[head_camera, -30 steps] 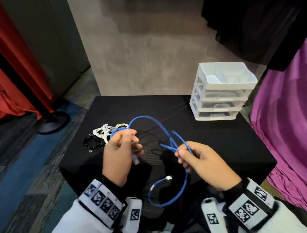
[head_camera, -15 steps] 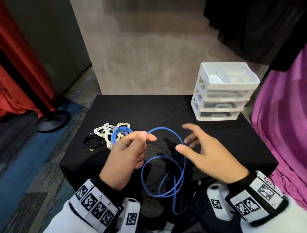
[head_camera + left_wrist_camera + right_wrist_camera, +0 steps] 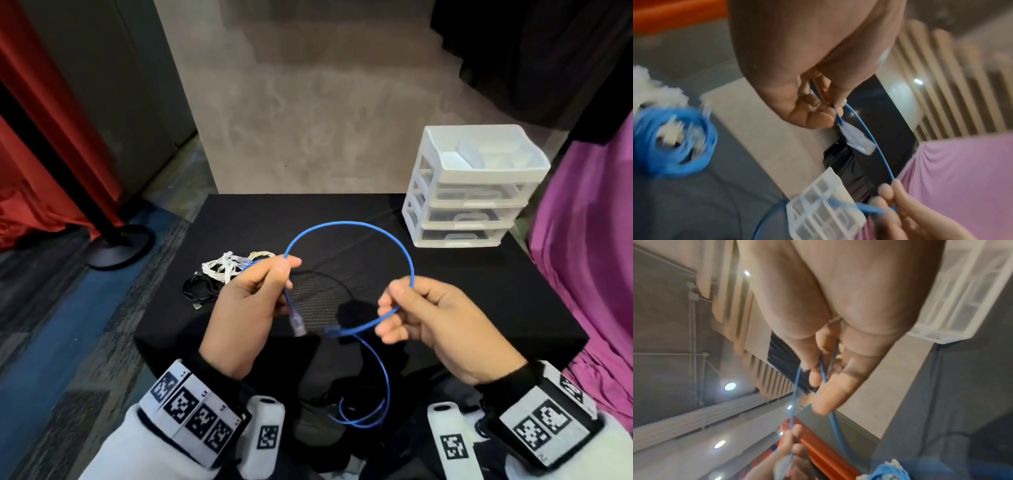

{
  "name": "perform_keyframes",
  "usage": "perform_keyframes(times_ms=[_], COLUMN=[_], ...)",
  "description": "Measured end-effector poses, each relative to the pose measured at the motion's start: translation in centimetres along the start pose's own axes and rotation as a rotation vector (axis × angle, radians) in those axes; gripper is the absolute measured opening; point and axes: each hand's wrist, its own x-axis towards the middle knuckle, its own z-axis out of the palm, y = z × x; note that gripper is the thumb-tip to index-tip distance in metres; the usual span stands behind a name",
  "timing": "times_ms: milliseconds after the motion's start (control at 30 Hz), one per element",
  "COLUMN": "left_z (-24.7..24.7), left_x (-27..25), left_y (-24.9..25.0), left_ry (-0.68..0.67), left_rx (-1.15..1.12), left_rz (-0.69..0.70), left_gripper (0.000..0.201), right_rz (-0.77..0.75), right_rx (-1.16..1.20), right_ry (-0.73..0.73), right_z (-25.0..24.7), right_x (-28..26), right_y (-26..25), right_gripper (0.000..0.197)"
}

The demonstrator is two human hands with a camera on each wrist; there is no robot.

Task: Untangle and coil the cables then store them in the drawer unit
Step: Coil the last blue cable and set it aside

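A thin blue network cable arcs in the air between both hands above the black table. My left hand pinches it near one end, and the clear plug hangs below the fingers; the left wrist view shows that plug too. My right hand pinches the cable further along, and the rest droops in a loop below the table edge. A white three-drawer unit stands at the table's back right, drawers shut.
A heap of cables lies on the table's left: white ones, a black one, and a coiled blue one. Magenta cloth hangs at the right. A black stand base sits on the floor at left.
My right hand, open half a second ago, now pinches the blue cable. The cable has been raised into one wide arc between the hands, and the hanging loops have dropped lower.
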Motion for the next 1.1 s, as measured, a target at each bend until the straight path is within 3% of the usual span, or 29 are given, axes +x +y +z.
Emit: perform_keyframes(times_ms=[100,200,367,467,667,733,833,900,1000,1100], left_z=[1.2,2.8,3.9,3.7,3.4,3.5,3.8,3.9,3.5,2.8], left_x=[-0.4,-1.2,-1.8,-1.8,-1.5,-1.7,-2.0,-2.0,-1.9,-1.7], left_y=[-0.9,-1.6,-1.9,-1.5,-1.6,-1.4,-1.2,-0.8,0.1,0.8], left_ry=[-0.033,0.004,0.076,0.046,-0.041,-0.092,-0.104,-0.116,-0.239,-0.387], left_rx=[-0.195,-0.225,-0.434,-0.613,-0.764,-0.768,-0.716,-0.667,-0.539,-0.406], left_rz=[-0.181,-0.241,-0.35,-0.431,-0.535,-0.528,-0.474,-0.447,-0.438,-0.44], left_gripper=[0.019,0.016,0.016,0.014,0.011,0.015,0.024,0.039,0.046,0.043], right_rz=[-0.119,-0.157,-0.065,0.012,0.068,0.054,-0.05,-0.143,-0.185,-0.056], right_rx=[0.07,0.155,0.214,0.227,0.227,0.124,-0.213,-0.312,-0.207,-0.076], right_ry=[0.101,0.166,0.104,0.102,0.092,0.096,0.152,0.184,0.051,-0.091], right_z=[0.6,1.7,3.2,3.7,3.4,3.1,2.2,1.6,1.4,0.9], right_x=[0.0,-0.2,-1.0,-1.2,-1.0,-0.8,-0.4,-0.3,-0.1,0.6], right_y=[-0.9,-1.2,-0.5,0.3,1.9,2.5,3.6,3.7,2.7,1.5], right_gripper=[0.032,0.032,0.029,0.025,0.019,0.017,0.01,0.02,0.039,0.062])
